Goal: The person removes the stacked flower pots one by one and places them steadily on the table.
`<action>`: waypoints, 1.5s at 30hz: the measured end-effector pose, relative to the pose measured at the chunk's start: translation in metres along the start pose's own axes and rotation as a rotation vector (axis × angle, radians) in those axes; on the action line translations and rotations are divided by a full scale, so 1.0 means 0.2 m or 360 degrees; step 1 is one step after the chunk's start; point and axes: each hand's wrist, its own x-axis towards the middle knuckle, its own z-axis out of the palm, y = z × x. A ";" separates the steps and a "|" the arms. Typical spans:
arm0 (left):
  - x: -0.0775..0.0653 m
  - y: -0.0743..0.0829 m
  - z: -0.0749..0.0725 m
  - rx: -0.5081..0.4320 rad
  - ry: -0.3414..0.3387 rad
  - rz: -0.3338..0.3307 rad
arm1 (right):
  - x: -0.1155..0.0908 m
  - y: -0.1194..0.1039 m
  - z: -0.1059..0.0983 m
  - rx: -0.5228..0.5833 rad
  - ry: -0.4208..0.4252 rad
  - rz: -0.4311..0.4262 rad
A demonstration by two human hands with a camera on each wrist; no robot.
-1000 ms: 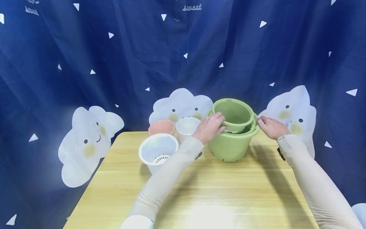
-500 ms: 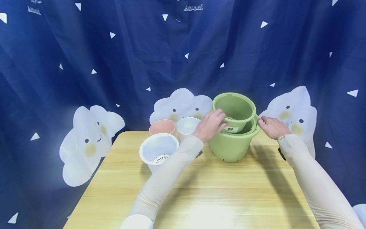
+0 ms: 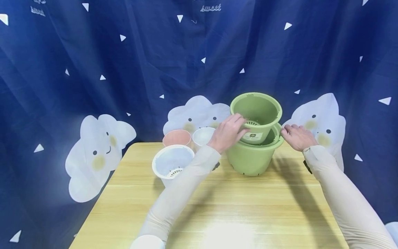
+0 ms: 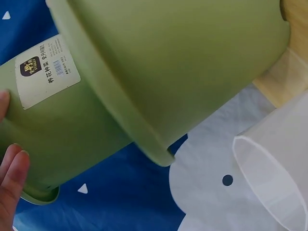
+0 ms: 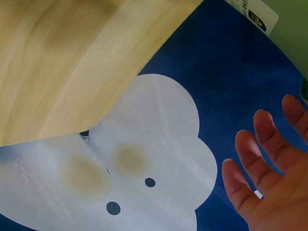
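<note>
Left hand (image 3: 228,134) pinches smaller green pot (image 3: 257,114) by its rim; pot sits partly inside larger green pot (image 3: 251,159); right hand (image 3: 299,138) at that one's rim, probably bracing it (can't tell if pinching).

We extend the left arm (image 3: 177,197) forward and diagonally rightward, and angle the right arm (image 3: 340,193) forward and inward. We hold the left hand (image 3: 228,133) in a grip, its fingers bent. We position the right hand (image 3: 298,137) apart from it, back upward, fingers slightly bent and separated.
</note>
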 end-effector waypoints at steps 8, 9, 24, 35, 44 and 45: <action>-0.01 0.01 -0.08 0.0030 0.0094 0.0009 | 0.00 0.00 0.00 -0.0005 -0.0013 0.0038; -0.01 0.01 -0.09 0.0031 0.0115 0.0014 | 0.00 0.00 0.00 -0.0003 -0.0017 0.0038; -0.05 -0.02 -0.18 0.0001 0.0252 -0.0007 | -0.01 -0.02 -0.01 -0.0010 -0.0019 0.0044; -0.15 -0.06 -0.25 0.0015 0.0340 -0.0031 | 0.00 -0.01 0.00 0.0010 -0.0017 0.0054; -0.25 -0.08 -0.29 -0.0042 0.0370 -0.0066 | 0.00 -0.02 0.00 0.0008 -0.0013 0.0044; -0.26 -0.09 -0.30 -0.0052 0.0376 -0.0073 | 0.00 -0.02 0.00 0.0011 -0.0012 0.0043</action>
